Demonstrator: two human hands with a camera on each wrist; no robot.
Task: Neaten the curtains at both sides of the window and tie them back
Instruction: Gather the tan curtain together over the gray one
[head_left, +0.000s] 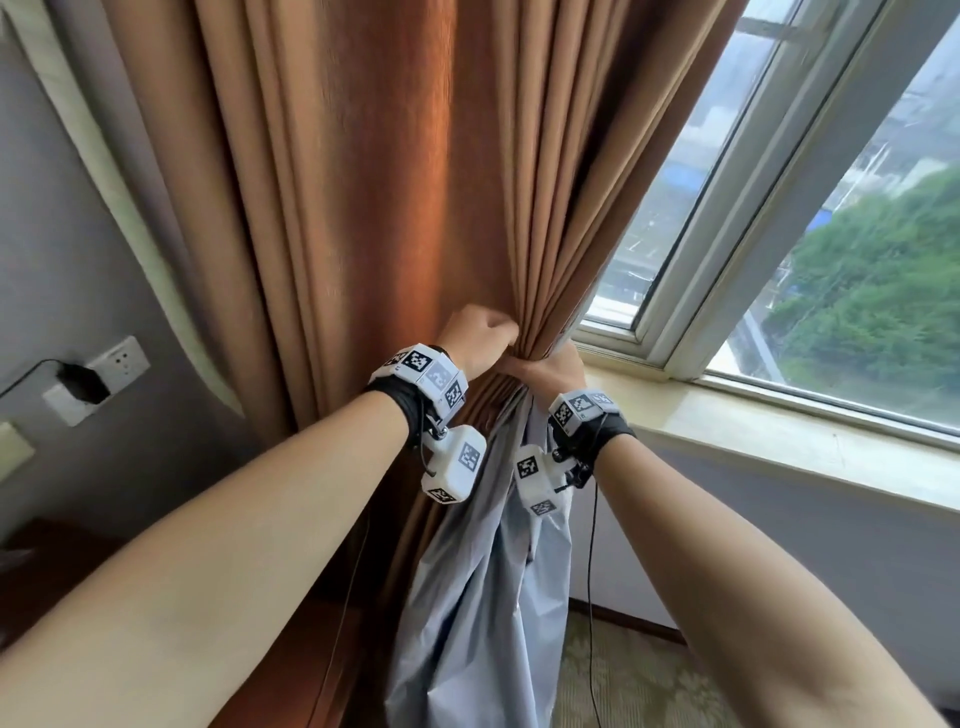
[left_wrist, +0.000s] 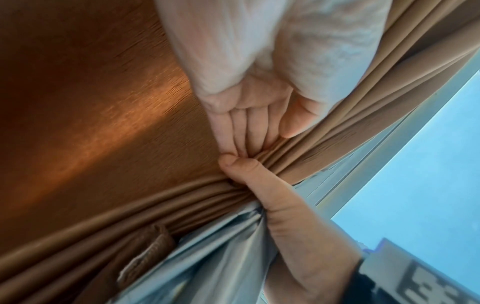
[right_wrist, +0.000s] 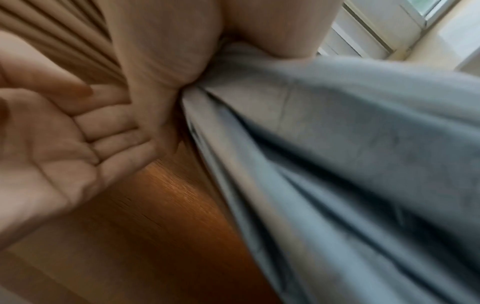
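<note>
One curtain (head_left: 363, 208), left of the window (head_left: 779, 208), was bunched w/ our right hand (head_left: 550, 369) clamped round the gather; left hand (head_left: 480, 332) fingers curled, tucking pleats in. No tie-back on yet; other side unseen.

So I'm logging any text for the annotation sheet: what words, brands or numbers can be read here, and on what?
None readable.
Wrist camera units: black-and-white square marker patterns only, no letters.
Wall socket: markings too small to read.
Curtain: no print.
</note>
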